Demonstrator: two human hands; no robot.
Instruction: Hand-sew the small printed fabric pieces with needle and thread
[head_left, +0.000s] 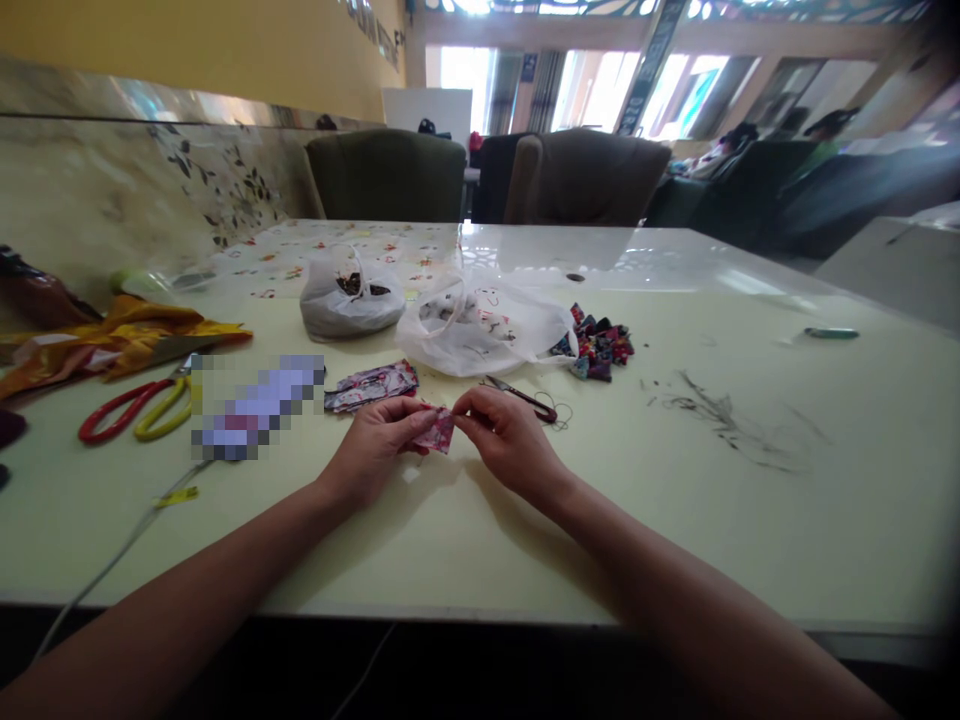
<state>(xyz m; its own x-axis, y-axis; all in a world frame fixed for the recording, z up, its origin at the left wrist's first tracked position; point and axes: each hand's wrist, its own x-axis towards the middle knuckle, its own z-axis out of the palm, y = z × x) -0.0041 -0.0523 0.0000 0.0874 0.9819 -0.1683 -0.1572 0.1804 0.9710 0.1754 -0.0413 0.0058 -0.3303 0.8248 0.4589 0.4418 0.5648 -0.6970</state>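
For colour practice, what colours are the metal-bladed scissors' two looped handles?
One looped handle is red, the other yellow; best in the head view.

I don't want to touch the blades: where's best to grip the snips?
I'd grip the snips by the dark handle end, from the right: it sticks out past the right hand, with the blades pointing left and away. Nearby thread might snag.

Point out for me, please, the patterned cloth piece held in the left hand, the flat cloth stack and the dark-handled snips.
Patterned cloth piece [437, 434]: head view, its lower middle.
Flat cloth stack [376, 383]: head view, its top.
Dark-handled snips [541, 408]: head view, the handle.
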